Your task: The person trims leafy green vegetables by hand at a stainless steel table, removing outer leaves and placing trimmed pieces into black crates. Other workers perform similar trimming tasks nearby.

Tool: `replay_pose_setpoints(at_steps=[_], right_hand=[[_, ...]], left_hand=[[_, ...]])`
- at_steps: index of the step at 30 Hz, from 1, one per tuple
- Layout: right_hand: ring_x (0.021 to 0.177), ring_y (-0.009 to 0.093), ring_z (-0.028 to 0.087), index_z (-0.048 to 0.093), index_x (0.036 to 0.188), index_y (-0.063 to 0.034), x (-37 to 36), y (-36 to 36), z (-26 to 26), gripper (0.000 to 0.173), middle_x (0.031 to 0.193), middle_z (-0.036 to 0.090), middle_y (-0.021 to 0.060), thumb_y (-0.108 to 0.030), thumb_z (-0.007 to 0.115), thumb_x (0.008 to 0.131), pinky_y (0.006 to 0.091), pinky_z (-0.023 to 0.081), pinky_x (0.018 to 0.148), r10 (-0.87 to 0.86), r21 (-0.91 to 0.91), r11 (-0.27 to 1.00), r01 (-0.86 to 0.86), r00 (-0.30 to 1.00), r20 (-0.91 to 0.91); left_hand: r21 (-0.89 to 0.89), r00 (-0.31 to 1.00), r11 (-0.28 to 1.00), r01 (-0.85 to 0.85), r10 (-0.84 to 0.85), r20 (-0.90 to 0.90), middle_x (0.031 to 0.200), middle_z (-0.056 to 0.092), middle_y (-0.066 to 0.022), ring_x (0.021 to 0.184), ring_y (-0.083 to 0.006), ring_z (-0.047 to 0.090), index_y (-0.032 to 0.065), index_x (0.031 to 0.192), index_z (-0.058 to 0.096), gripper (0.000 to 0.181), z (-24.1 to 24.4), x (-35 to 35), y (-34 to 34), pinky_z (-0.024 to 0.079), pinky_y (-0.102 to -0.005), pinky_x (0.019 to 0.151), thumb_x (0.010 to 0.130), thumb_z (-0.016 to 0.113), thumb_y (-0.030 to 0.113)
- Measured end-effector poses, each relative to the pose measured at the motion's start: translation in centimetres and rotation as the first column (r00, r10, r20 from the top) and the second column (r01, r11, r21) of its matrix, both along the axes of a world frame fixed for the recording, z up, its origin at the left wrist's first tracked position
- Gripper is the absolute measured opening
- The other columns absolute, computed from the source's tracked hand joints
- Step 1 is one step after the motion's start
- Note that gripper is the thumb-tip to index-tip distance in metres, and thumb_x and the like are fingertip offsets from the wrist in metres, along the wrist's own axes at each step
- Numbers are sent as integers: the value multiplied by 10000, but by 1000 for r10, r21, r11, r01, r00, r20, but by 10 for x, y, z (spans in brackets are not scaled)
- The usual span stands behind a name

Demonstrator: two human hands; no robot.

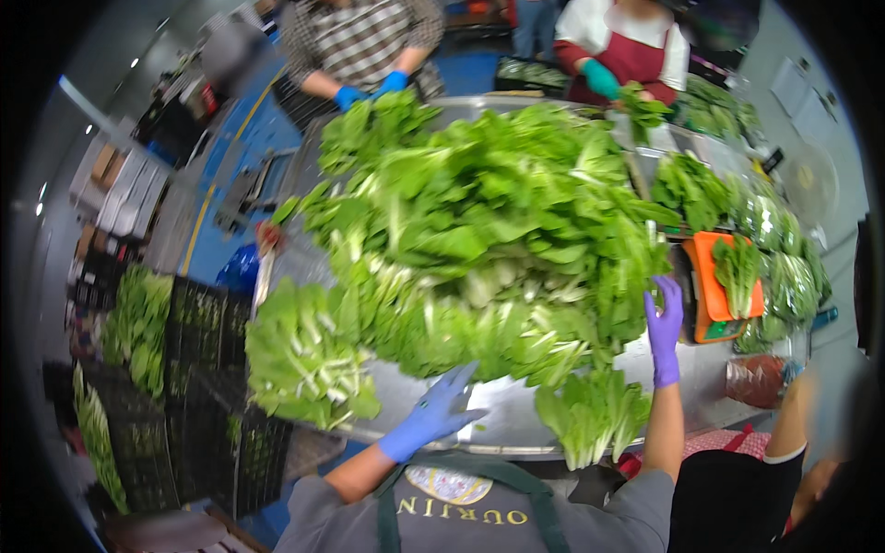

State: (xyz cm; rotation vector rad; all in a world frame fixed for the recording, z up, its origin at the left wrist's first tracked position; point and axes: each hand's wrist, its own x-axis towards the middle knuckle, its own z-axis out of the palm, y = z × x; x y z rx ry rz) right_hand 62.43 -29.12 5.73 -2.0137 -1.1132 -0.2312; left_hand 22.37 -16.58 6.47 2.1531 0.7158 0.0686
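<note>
A large heap of leafy greens [477,193] with pale stalks covers the metal table [484,401] before me. My left hand [437,411], in a blue-violet glove, hovers over the bare metal at the heap's front edge, its fingers spread and holding nothing. At the heap's right side is my right hand [665,328] in a purple glove. Its thumb and fingers are apart beside the leaves; whether they touch is unclear. Between my arms, a separate bunch of greens [594,418] overhangs the front edge of the table. Another pile of greens [308,356] lies at the left corner.
Right of my right hand stands an orange scale [705,276] bearing a bunch of greens [737,273]. Bagged greens [792,290] are stacked beyond it. Two co-workers in gloves stand across the table, and another person is at my right. Black crates [200,415] stand on the left.
</note>
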Motion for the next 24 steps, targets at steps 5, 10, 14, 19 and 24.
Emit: replay_pose_setpoints(at_steps=[5,10,14,19,24], right_hand=[[799,217,599,626,845,-18,-190,66,-8,106,833,627,95,-19,617,740,294,455,726,354,59,933,-355,873,-337],[750,272,606,614,863,-21,-333,178,-8,117,880,629,120,-93,609,771,333,472,678,546,95,837,-538,818,-181],[700,263,595,472,1136,-47,-353,291,-49,488,917,601,147,-274,653,745,368,464,651,48,-113,988,-105,905,-423],[752,310,563,507,1032,-25,-360,351,-85,500,874,599,142,-323,708,683,382,444,698,-373,-33,924,380,883,-286],[751,361,588,544,1042,-77,-351,348,-86,472,839,618,161,-370,677,697,431,451,664,-506,-137,861,490,852,-136]], left_hand=[[-39,993,998,53,-48,112,1267,389,-245,1109,-399,442,74,1351,241,775,-7,-54,20,372,-409,940,746,639,350],[-74,989,995,62,-52,139,1228,448,-211,1083,-358,475,105,1322,330,641,-14,-126,55,388,-393,926,784,593,332],[-139,975,990,13,19,222,1226,474,-163,1091,-312,478,91,1288,392,616,-17,-183,84,377,-376,929,772,625,333],[-180,975,982,-61,98,200,1190,500,-160,1072,-320,490,112,1272,417,571,-17,-244,115,384,-383,923,793,594,369],[-192,959,980,-43,94,268,1166,515,-172,1063,-321,498,90,1251,434,558,-18,-272,138,395,-382,909,780,615,327]])
